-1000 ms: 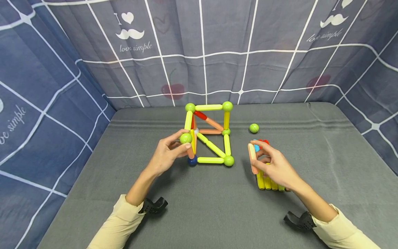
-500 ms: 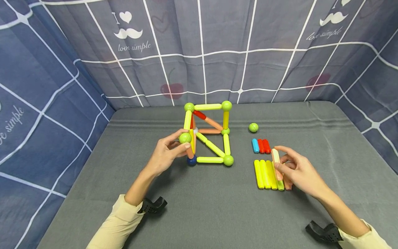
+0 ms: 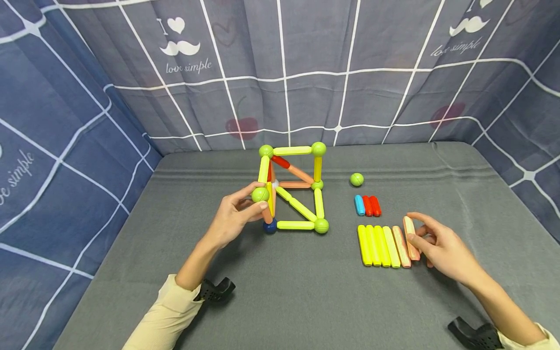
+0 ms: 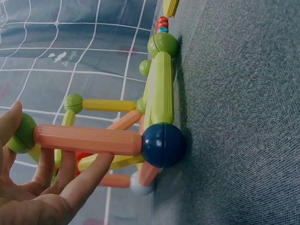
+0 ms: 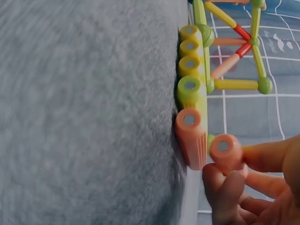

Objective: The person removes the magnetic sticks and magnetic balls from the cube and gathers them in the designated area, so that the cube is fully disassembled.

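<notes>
Two cream sleeves (image 3: 164, 311) reach in over the gray cloth-covered tabletop (image 3: 306, 296), each with a black wrist mount (image 3: 216, 290). On the right, the right hand (image 3: 446, 250) is curled in a pinch, thumb and fingers closed on a salmon rod (image 5: 226, 151). That rod is just beside the end of a row made up of three yellow rods (image 3: 373, 245), a yellow-green rod (image 3: 391, 247) and another salmon rod (image 5: 191, 140), all lying side by side.

To the left, the left hand (image 3: 232, 218) has its thumb and fingers bent around a green ball (image 3: 260, 194), which tops a salmon upright (image 4: 89, 139) standing on a navy ball (image 4: 163, 145). These form the near left edge of a boxlike frame; its near base bar (image 3: 296, 225) runs from the navy ball to a green corner ball (image 3: 321, 225).

Beyond the row lie one short blue rod (image 3: 359, 205) and two short red rods (image 3: 375, 206), with a loose green ball (image 3: 356, 179) past them. Farther back, the frame's top bar (image 3: 293, 150) joins two green balls. Behind everything hangs a gray-blue curtain (image 3: 310, 104) with white grid lines.
</notes>
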Tool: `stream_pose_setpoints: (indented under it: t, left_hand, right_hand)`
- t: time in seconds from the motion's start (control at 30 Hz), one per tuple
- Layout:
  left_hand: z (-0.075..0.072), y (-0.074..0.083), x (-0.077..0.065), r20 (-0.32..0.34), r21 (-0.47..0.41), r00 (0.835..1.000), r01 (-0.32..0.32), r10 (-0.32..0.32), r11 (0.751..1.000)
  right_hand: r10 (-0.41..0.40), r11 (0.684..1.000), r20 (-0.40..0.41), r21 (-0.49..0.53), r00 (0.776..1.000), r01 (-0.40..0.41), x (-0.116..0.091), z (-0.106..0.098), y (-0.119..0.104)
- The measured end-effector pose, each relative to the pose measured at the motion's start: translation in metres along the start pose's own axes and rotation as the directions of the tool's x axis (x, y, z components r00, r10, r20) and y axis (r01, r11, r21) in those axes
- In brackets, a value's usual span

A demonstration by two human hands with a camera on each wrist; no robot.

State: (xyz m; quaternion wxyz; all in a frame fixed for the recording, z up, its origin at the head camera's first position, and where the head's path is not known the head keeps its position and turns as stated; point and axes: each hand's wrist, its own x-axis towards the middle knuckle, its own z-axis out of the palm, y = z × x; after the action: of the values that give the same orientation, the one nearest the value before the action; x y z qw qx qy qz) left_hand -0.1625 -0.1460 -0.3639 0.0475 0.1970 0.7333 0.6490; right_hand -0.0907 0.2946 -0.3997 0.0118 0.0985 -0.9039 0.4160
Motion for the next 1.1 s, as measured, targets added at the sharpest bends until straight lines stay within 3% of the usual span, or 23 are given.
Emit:
stream_pose_setpoints:
  t: [0.5,1.1]
  left_hand:
    - [0.0,0.001,0.001,0.01,-0.018,1.0,-0.005,0.005,1.0]
    - [0.0,0.001,0.0,0.004,-0.016,1.0,-0.001,0.001,1.0]
  right_hand:
    - [0.061,0.996,0.11,-0.078,0.992,-0.053,-0.001,-0.002,0.009]
    - [0.047,0.997,0.082,-0.058,0.996,-0.042,0.001,0.001,0.011]
